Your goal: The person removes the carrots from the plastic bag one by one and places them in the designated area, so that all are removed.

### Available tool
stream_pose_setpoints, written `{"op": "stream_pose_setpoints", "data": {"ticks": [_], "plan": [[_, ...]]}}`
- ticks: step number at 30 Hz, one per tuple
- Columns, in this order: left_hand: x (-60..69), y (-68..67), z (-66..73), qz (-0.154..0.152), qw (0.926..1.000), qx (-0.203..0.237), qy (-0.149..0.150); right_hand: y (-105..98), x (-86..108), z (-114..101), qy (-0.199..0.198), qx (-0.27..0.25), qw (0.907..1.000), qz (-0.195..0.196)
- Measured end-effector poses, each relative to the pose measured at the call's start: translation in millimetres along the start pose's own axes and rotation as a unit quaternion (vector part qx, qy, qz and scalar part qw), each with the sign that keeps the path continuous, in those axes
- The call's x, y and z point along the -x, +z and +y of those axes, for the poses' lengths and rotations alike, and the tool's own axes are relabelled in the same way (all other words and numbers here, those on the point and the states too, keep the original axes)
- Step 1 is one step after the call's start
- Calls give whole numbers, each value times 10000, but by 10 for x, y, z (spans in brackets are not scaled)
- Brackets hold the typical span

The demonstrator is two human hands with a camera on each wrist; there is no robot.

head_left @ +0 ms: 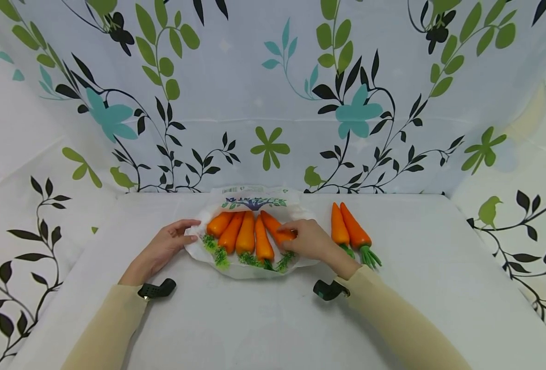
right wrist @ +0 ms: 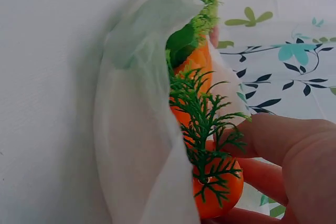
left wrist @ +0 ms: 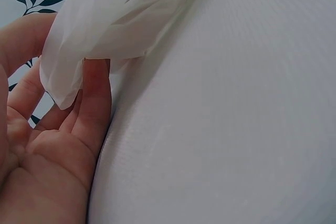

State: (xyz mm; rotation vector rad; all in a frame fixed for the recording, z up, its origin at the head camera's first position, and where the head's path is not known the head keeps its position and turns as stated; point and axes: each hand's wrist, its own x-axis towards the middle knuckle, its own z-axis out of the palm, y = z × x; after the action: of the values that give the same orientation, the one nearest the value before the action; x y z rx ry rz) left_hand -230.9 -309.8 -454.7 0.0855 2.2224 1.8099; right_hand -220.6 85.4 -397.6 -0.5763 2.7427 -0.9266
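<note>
A white translucent plastic bag [head_left: 254, 272] with a printed tree lies with its mouth spread, and several orange toy carrots [head_left: 245, 234] with green tops are side by side in it. My left hand [head_left: 164, 249] pinches the bag's left edge between thumb and fingers; the left wrist view shows the thin plastic [left wrist: 113, 32] there. At the bag's right side, my right hand [head_left: 307, 239] grips the rightmost carrot [head_left: 272, 224]. In the right wrist view, thumb and fingers are around its thick end [right wrist: 223, 198], with feathery greens [right wrist: 202, 124] in front.
Two more carrots [head_left: 353, 226] with green stems lie on the white table [head_left: 236, 324], right of the bag and close to my right hand. Behind the table hangs a leaf-patterned cloth [head_left: 264, 103]. A black wrist device [head_left: 157, 289] is on each wrist.
</note>
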Motion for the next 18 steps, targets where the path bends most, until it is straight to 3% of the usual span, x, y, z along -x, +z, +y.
{"op": "stream_pose_setpoints", "data": {"ticks": [18], "plan": [[18, 7, -3, 35, 10000, -75, 42, -200, 192, 130, -96, -839, 9961, 262]]}}
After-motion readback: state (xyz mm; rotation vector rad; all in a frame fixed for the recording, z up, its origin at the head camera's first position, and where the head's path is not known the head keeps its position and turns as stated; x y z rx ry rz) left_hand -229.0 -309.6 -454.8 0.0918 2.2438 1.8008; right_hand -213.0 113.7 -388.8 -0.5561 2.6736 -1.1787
